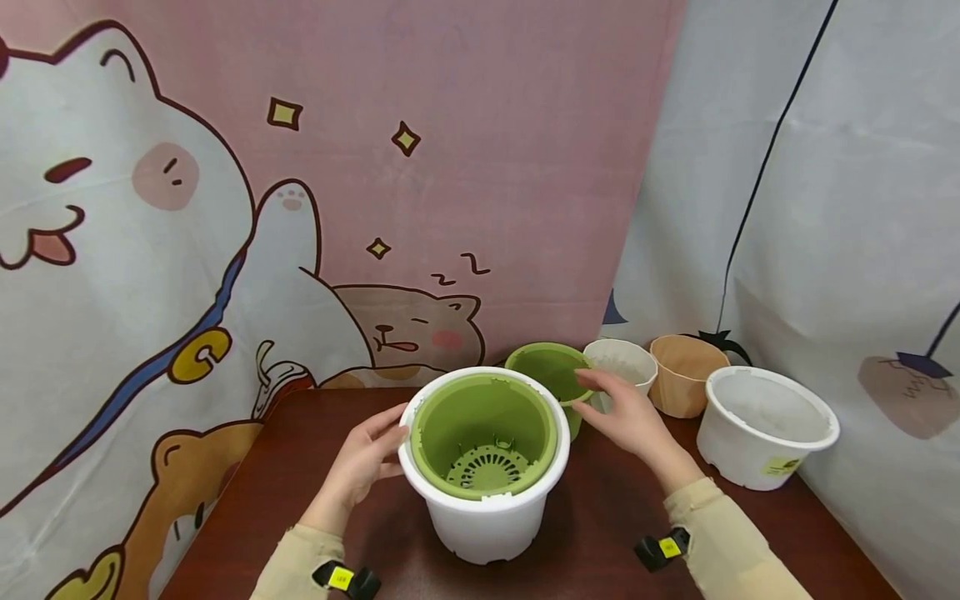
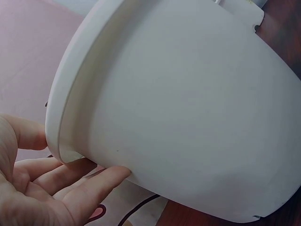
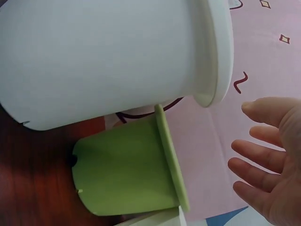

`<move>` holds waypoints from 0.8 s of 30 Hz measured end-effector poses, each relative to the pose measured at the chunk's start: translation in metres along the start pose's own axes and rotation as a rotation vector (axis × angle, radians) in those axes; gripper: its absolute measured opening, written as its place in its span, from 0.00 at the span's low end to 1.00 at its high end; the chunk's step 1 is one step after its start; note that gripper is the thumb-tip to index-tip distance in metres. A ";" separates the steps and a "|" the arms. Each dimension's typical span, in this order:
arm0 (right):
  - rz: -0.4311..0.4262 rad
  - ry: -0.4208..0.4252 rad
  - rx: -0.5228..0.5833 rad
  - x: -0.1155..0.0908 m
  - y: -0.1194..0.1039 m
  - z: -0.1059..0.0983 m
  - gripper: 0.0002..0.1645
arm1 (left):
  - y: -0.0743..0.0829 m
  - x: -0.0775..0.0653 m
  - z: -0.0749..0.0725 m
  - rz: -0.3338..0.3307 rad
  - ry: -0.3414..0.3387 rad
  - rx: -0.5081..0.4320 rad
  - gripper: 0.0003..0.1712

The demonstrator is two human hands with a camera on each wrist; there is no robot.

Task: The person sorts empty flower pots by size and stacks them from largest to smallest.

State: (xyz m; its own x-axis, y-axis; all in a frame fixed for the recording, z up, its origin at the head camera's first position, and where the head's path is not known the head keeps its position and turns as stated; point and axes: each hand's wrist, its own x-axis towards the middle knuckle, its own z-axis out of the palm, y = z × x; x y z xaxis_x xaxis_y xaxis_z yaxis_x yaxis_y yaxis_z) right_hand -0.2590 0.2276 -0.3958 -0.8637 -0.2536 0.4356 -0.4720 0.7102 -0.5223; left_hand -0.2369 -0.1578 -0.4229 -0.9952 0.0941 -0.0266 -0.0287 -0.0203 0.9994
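A large white flowerpot (image 1: 487, 525) stands near the middle of the table, with a green slotted inner pot (image 1: 480, 433) nested inside it. At the white pot's left side, my left hand (image 1: 363, 462) holds the rim, one digit against the rim's edge and other fingers below it along the wall. My right hand (image 1: 622, 417) hovers to the right of the white pot, fingers spread and apart from it, with nothing in its grasp. Behind the white pot and partly hidden by it is a second green pot (image 1: 551, 367), nearest to my right fingertips in the head view.
Along the back right stand a small white pot (image 1: 621, 358), an orange-tan pot (image 1: 686, 375) and a wide white pot (image 1: 765, 433) with a yellow-green label. The dark red-brown table (image 1: 300, 450) meets a printed cloth backdrop (image 1: 525, 167) at the back.
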 end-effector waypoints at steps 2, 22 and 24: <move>-0.003 0.008 0.000 -0.002 0.003 0.001 0.30 | 0.000 0.000 0.000 0.003 0.002 0.000 0.25; 0.061 0.045 -0.061 -0.027 0.036 -0.012 0.31 | 0.001 -0.001 0.001 -0.001 0.001 0.001 0.25; 0.053 0.053 -0.075 -0.028 0.039 -0.013 0.31 | 0.001 -0.001 0.001 0.000 0.000 0.003 0.25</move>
State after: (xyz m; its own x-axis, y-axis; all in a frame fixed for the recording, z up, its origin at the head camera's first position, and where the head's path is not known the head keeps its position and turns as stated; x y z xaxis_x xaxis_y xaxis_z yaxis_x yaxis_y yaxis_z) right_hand -0.2505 0.2707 -0.4191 -0.8755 -0.1812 0.4480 -0.4101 0.7691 -0.4903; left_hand -0.2356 -0.1570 -0.4220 -0.9952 0.0938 -0.0271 -0.0289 -0.0175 0.9994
